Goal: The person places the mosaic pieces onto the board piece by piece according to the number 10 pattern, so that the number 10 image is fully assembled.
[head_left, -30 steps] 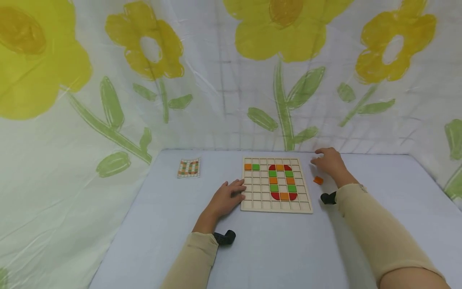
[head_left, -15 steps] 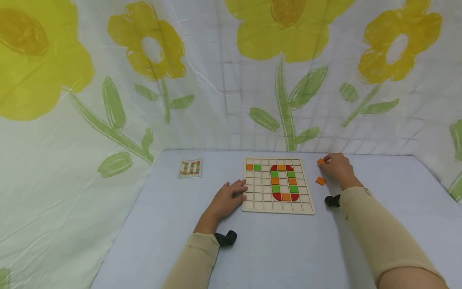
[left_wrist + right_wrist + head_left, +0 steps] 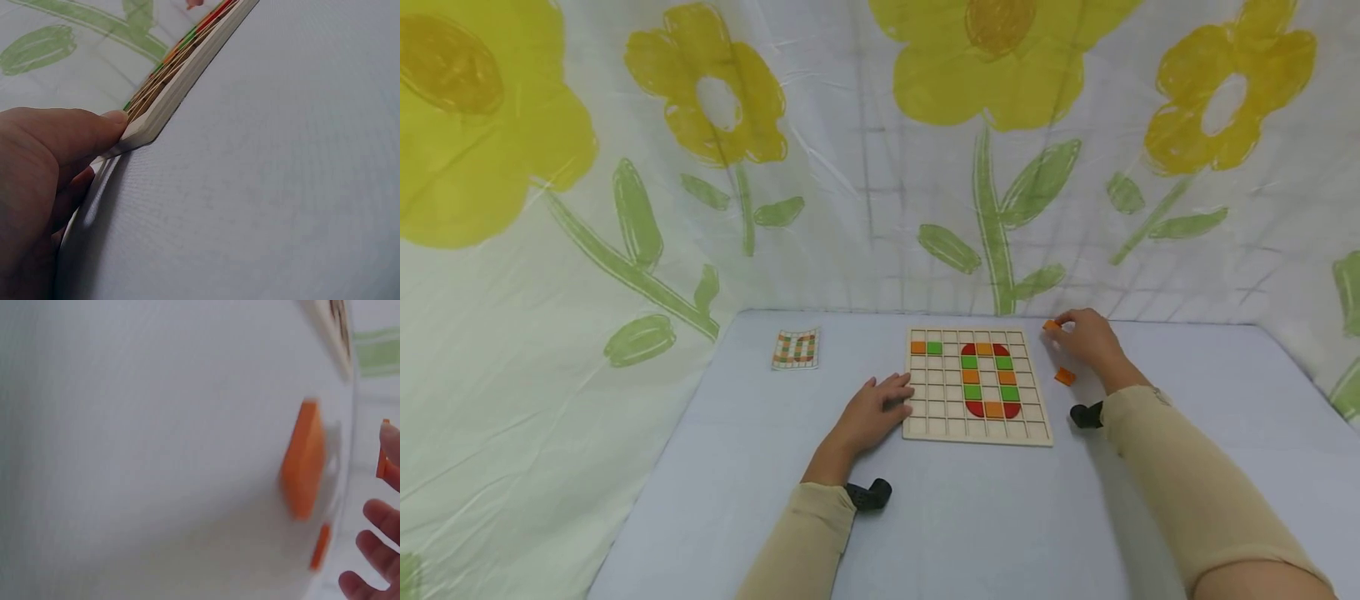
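A square wooden grid board (image 3: 936,427) lies on the table, bearing a ring of red, green and orange tiles. An orange tile (image 3: 918,347) and a green tile (image 3: 934,348) sit side by side near its upper left corner. My left hand (image 3: 870,417) rests with relaxed fingers at the board's left edge; the left wrist view has its thumb (image 3: 94,131) on the rim. Right of the board, my right hand (image 3: 1086,342) pinches an orange tile (image 3: 383,450) between thumb and finger, raised off the table. Below that hand lies another orange tile (image 3: 1064,377).
A small printed card (image 3: 796,349) with a coloured grid pattern lies at the back left of the table. A further orange piece (image 3: 320,547) shows on the table in the right wrist view. Behind the table hangs a flowered white curtain (image 3: 850,167).
My right hand has reached down beyond the board's right side, taken hold of an orange tile, and moved it slightly left and back. The left hand stays at the board's edge.
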Demonstrator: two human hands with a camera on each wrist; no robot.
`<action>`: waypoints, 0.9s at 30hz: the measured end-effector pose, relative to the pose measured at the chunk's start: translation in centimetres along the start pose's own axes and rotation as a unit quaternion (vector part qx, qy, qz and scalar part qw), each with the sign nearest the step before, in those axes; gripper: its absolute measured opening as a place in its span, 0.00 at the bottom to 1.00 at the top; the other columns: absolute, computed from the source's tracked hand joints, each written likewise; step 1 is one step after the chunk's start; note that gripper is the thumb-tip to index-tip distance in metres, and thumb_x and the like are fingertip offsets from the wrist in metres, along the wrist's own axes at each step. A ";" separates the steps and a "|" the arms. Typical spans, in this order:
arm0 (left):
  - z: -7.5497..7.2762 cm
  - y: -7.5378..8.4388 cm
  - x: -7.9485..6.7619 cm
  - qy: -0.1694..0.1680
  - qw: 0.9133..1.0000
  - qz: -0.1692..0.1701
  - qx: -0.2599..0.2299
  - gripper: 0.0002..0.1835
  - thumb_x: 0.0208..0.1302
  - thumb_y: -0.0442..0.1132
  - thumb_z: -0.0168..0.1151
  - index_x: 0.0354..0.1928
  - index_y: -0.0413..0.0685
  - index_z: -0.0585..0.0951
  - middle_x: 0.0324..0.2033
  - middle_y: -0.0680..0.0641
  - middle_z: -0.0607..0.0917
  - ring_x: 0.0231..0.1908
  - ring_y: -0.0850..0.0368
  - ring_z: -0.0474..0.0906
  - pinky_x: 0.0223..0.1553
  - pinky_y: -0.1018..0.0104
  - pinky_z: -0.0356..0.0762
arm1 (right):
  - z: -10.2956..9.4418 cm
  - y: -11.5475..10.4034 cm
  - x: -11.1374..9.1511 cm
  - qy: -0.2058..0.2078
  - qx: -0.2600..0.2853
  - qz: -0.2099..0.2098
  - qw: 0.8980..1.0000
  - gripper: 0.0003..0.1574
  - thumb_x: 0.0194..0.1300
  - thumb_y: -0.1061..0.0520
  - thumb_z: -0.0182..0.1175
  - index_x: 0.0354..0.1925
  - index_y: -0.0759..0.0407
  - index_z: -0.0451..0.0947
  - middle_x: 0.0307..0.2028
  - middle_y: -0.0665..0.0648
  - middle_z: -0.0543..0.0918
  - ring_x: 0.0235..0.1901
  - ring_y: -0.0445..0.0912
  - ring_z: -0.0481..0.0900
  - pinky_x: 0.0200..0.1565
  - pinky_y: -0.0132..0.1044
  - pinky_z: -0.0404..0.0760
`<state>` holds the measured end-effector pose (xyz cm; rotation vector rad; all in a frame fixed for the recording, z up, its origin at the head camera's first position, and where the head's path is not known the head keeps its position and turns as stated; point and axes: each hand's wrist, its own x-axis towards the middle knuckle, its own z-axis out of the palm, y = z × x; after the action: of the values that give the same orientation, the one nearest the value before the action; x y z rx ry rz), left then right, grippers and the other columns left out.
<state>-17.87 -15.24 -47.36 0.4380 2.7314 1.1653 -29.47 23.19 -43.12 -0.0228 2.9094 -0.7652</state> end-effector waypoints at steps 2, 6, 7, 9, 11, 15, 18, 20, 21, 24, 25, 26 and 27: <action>0.0 -0.1 0.0 0.001 1.000 0.000 0.003 0.20 0.70 0.46 0.60 0.62 0.53 0.79 0.70 0.60 0.68 0.73 0.61 0.59 0.79 0.57 0.42 | 0.2 -1.4 0.1 -0.004 0.007 -0.009 1.000 0.29 0.72 0.45 0.55 0.59 0.65 0.73 0.65 0.73 0.66 0.64 0.67 0.62 0.65 0.65 0.66; 0.1 -0.1 0.1 0.001 1.000 0.001 0.005 0.20 0.70 0.46 0.61 0.62 0.53 0.79 0.70 0.60 0.68 0.73 0.62 0.59 0.79 0.58 0.42 | 0.8 -4.6 0.1 -0.024 0.012 -0.050 0.998 0.28 0.72 0.44 0.56 0.60 0.62 0.74 0.68 0.71 0.64 0.68 0.67 0.59 0.66 0.65 0.65; 0.1 -0.2 0.1 0.002 1.000 0.003 0.005 0.20 0.70 0.45 0.61 0.62 0.52 0.79 0.70 0.60 0.68 0.73 0.61 0.59 0.79 0.58 0.42 | 1.0 -5.4 0.0 -0.032 0.013 -0.063 0.997 0.28 0.72 0.44 0.57 0.60 0.60 0.75 0.68 0.70 0.64 0.68 0.67 0.59 0.66 0.65 0.65; 0.1 -0.1 0.1 0.002 1.000 0.004 0.004 0.20 0.69 0.45 0.61 0.62 0.52 0.80 0.70 0.59 0.69 0.73 0.61 0.59 0.79 0.58 0.42 | 1.7 -6.8 -0.1 -0.046 0.017 -0.089 0.995 0.27 0.71 0.44 0.58 0.60 0.59 0.76 0.68 0.69 0.66 0.69 0.65 0.60 0.66 0.64 0.66; 0.1 -0.1 0.0 0.002 1.000 0.004 0.003 0.20 0.69 0.45 0.61 0.62 0.52 0.79 0.70 0.59 0.69 0.73 0.61 0.59 0.79 0.57 0.42 | 2.6 -8.0 -0.3 -0.059 0.019 -0.118 0.991 0.26 0.70 0.45 0.60 0.59 0.59 0.78 0.66 0.67 0.69 0.68 0.64 0.62 0.66 0.64 0.68; 0.0 0.1 0.0 -0.001 1.000 -0.002 0.000 0.20 0.69 0.45 0.61 0.62 0.53 0.79 0.70 0.60 0.68 0.73 0.61 0.59 0.79 0.57 0.42 | 4.5 -10.2 -0.8 -0.077 0.005 -0.181 0.980 0.22 0.68 0.48 0.63 0.54 0.60 0.81 0.59 0.64 0.78 0.63 0.61 0.70 0.64 0.58 0.73; -0.1 0.1 0.0 -0.003 1.000 -0.005 -0.001 0.20 0.69 0.46 0.61 0.62 0.53 0.79 0.70 0.60 0.68 0.73 0.61 0.58 0.79 0.57 0.42 | 5.7 -11.5 -1.1 -0.080 -0.021 -0.225 0.971 0.20 0.66 0.50 0.65 0.51 0.60 0.83 0.55 0.63 0.80 0.56 0.58 0.75 0.59 0.53 0.78; -0.1 0.1 0.1 -0.004 1.000 -0.006 -0.002 0.20 0.69 0.46 0.61 0.62 0.54 0.80 0.70 0.61 0.68 0.73 0.62 0.58 0.79 0.56 0.42 | 6.3 -12.3 -1.3 -0.077 -0.034 -0.242 0.967 0.20 0.65 0.50 0.66 0.50 0.60 0.84 0.54 0.63 0.81 0.53 0.57 0.77 0.56 0.52 0.80; -0.1 0.1 0.1 -0.004 1.000 -0.006 -0.002 0.20 0.69 0.46 0.61 0.62 0.54 0.80 0.70 0.61 0.68 0.73 0.61 0.58 0.79 0.56 0.42 | 6.6 -12.6 -1.4 -0.075 -0.040 -0.245 0.966 0.20 0.65 0.49 0.67 0.49 0.59 0.84 0.53 0.62 0.81 0.52 0.56 0.78 0.55 0.51 0.80; -0.1 0.0 0.1 -0.004 1.000 -0.002 0.000 0.20 0.69 0.46 0.60 0.61 0.54 0.80 0.70 0.60 0.68 0.73 0.61 0.59 0.79 0.55 0.43 | 7.4 -13.5 -1.4 -0.073 -0.058 -0.243 0.966 0.20 0.64 0.46 0.67 0.48 0.57 0.85 0.53 0.61 0.81 0.54 0.56 0.77 0.58 0.51 0.79; -0.1 0.0 0.1 -0.003 1.000 -0.001 0.000 0.20 0.69 0.46 0.61 0.61 0.54 0.80 0.70 0.60 0.69 0.73 0.61 0.59 0.79 0.55 0.43 | 7.6 -13.7 -1.4 -0.073 -0.064 -0.241 0.966 0.20 0.64 0.46 0.66 0.48 0.57 0.85 0.54 0.61 0.80 0.56 0.57 0.76 0.59 0.52 0.78; -0.1 0.0 0.1 -0.003 1.000 0.000 0.000 0.20 0.69 0.46 0.61 0.61 0.54 0.80 0.70 0.60 0.69 0.73 0.61 0.59 0.79 0.55 0.43 | 7.7 -13.9 -1.4 -0.072 -0.071 -0.240 0.966 0.20 0.65 0.46 0.66 0.49 0.56 0.85 0.55 0.61 0.80 0.58 0.57 0.75 0.60 0.53 0.77; 0.0 0.0 0.1 -0.001 1.000 0.001 0.000 0.20 0.69 0.46 0.61 0.61 0.54 0.80 0.70 0.59 0.69 0.73 0.60 0.59 0.78 0.54 0.43 | 7.9 -14.1 -1.4 -0.073 -0.076 -0.236 0.966 0.19 0.65 0.46 0.66 0.49 0.56 0.85 0.56 0.61 0.79 0.58 0.58 0.74 0.61 0.53 0.77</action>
<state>-17.95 -15.25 -47.33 0.4434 2.7297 1.1639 -27.33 7.08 -42.80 -0.7753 2.8350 -0.5617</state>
